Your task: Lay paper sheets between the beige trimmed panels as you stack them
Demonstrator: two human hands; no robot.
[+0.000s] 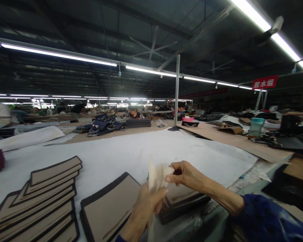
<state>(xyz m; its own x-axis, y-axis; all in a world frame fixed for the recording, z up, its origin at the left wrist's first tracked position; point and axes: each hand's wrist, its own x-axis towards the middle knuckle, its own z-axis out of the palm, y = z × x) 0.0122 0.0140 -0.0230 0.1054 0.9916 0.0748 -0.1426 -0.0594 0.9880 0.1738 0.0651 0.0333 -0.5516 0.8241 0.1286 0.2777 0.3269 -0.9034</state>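
Cream-coloured thin strips or sheets (156, 176), blurred by motion, stand upright between my hands; their exact kind is hard to make out. My left hand (146, 205) is closed around their lower part. At their upper right edge my right hand (185, 173) pinches them between thumb and fingers. Below and behind my hands lies a stack of beige panels with black borders (180, 196), partly hidden by them. Left of my left hand is another stack of such panels (111, 205), with a brown streak along its lower part.
Fanned-out black-edged panels (53, 198) lie at the left on a white table covering (131, 144). Farther back are a dark blue heap of bag-like pieces (104, 124), a metal post (177, 90) and a person (135, 113). A teal-lidded bottle (256, 128) stands at the right.
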